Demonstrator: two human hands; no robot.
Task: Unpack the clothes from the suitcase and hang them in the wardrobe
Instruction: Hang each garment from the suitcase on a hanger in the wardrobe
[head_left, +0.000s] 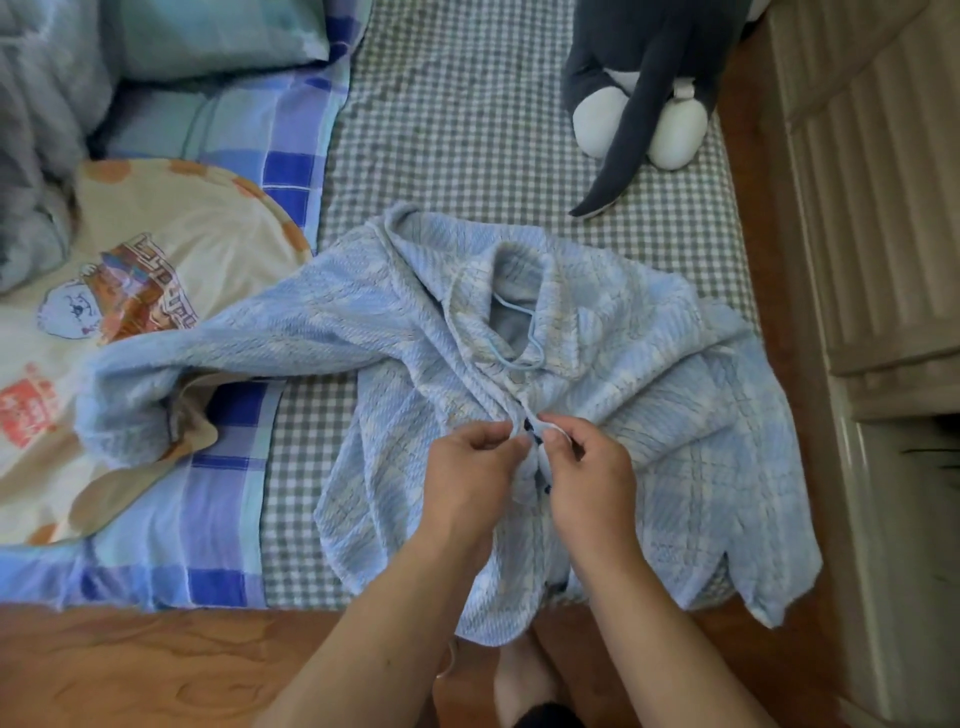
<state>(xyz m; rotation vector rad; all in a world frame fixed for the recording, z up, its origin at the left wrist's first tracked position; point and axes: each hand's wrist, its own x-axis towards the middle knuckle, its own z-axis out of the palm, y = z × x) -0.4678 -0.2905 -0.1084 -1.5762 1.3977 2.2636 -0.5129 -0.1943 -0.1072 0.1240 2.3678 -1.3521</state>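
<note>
Both hands meet over the front of a light blue garment (639, 374) that lies spread on the bed (467, 130). Left hand (467, 473) has its fingers curled, pinching the fabric edge at the front opening. Right hand (587, 467) is curled the same way, pinching the opposite edge where small dark buttons show. Both forearms reach forward from below, the wrists slightly bent. One sleeve of the garment stretches left over a printed cushion (104, 312). A grey plush toy (644, 78) sits well apart.
</note>
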